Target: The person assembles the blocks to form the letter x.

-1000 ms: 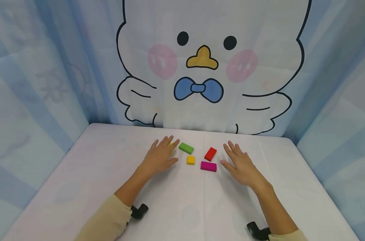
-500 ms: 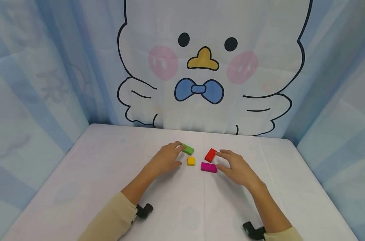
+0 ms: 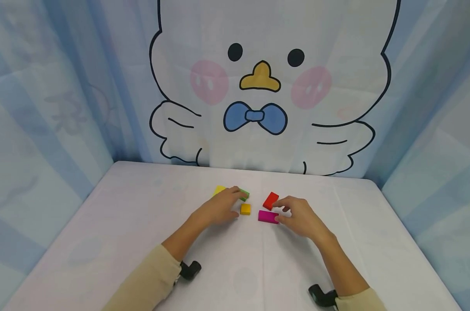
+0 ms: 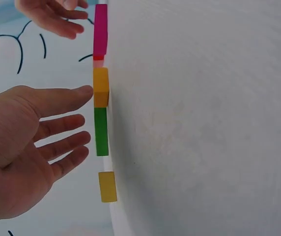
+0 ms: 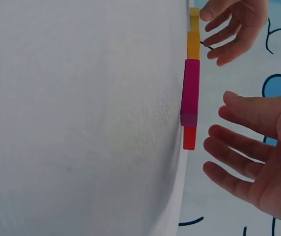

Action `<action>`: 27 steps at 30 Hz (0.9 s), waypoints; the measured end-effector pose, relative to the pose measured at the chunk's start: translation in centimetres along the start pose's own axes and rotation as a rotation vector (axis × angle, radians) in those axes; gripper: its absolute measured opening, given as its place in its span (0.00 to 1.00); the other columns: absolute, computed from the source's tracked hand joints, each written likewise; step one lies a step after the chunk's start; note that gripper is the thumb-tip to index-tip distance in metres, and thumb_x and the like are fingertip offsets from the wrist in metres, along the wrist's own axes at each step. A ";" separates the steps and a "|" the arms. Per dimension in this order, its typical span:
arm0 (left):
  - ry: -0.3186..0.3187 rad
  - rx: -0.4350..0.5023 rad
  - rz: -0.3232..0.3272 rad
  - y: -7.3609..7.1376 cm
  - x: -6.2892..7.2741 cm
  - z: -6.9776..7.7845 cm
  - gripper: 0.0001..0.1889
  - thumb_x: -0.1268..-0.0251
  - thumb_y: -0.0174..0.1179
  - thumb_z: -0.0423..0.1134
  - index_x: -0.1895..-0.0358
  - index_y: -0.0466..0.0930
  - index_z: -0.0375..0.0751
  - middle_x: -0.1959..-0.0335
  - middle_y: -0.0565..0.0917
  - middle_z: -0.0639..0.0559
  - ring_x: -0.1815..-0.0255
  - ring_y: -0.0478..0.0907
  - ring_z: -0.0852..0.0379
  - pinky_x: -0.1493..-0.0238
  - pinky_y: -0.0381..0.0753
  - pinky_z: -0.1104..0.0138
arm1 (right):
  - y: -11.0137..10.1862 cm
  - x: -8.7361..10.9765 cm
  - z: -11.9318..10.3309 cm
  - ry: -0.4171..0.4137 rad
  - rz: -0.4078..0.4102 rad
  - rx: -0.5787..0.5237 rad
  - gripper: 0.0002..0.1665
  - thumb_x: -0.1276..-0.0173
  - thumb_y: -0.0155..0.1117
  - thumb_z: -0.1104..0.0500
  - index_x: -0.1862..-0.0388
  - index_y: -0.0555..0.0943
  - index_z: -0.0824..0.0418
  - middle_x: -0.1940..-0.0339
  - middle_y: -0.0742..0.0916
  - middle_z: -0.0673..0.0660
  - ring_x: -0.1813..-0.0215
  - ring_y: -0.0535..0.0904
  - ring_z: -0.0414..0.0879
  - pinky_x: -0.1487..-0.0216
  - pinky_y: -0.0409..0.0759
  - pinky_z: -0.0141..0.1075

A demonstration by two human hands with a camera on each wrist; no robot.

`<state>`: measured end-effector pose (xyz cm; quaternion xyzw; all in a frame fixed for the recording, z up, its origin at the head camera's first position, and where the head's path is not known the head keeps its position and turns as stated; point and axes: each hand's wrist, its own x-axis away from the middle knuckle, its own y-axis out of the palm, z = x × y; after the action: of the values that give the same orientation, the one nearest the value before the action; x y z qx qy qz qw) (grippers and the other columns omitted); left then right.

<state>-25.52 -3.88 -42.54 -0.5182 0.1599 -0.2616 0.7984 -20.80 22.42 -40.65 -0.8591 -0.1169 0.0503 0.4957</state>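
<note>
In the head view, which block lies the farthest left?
The yellow block, partly hidden behind the left hand; the green block, orange block, red block and magenta block lie farther right.

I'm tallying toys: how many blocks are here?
5: yellow block leftmost, green block next, both partly behind the left hand; orange block nearer than green; red block right; magenta block in front of red.

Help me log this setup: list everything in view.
Table: 1, white, foreground
Curtain: 1, blue and white, behind table
Cartoon bird: 1, white, on curtain
Magenta block: 1, magenta, on table
Red block: 1, red, behind magenta block
Orange block: 1, orange, left of magenta block
Green block: 1, green, behind orange block
Yellow block: 1, yellow, left of green block
Devices: 2, black, at wrists
Sleeves: 2, beige, on forearms
Left grip: 1, near green block
Right grip: 1, near magenta block
</note>
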 end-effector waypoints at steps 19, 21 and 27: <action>0.061 0.048 -0.074 -0.3 -1.6 0.4 0.22 0.32 0.68 0.31 0.36 0.83 0.49 0.39 0.80 0.49 0.38 0.78 0.51 0.34 0.81 0.60 | 0.4 -1.0 0.4 -0.025 -0.063 0.012 0.20 0.34 0.75 0.63 0.43 0.87 0.59 0.49 0.89 0.54 0.46 0.83 0.51 0.45 0.87 0.45; 0.070 0.045 -0.086 -0.3 -1.8 0.5 0.22 0.33 0.69 0.31 0.36 0.84 0.48 0.40 0.81 0.50 0.38 0.78 0.51 0.35 0.81 0.61 | 0.5 -1.1 0.3 -0.020 -0.073 0.006 0.20 0.35 0.75 0.64 0.43 0.88 0.59 0.50 0.89 0.54 0.47 0.83 0.50 0.45 0.87 0.45; 0.093 0.064 -0.125 -0.2 -2.1 0.6 0.23 0.34 0.68 0.28 0.37 0.84 0.48 0.40 0.83 0.51 0.38 0.80 0.52 0.35 0.82 0.62 | 0.6 -1.2 0.2 -0.005 -0.095 0.009 0.20 0.36 0.76 0.66 0.44 0.88 0.59 0.53 0.90 0.53 0.50 0.84 0.47 0.47 0.87 0.43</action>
<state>-26.99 -2.32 -42.13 -0.4886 0.1555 -0.3398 0.7884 -21.94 21.97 -41.32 -0.8501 -0.1585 0.0295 0.5013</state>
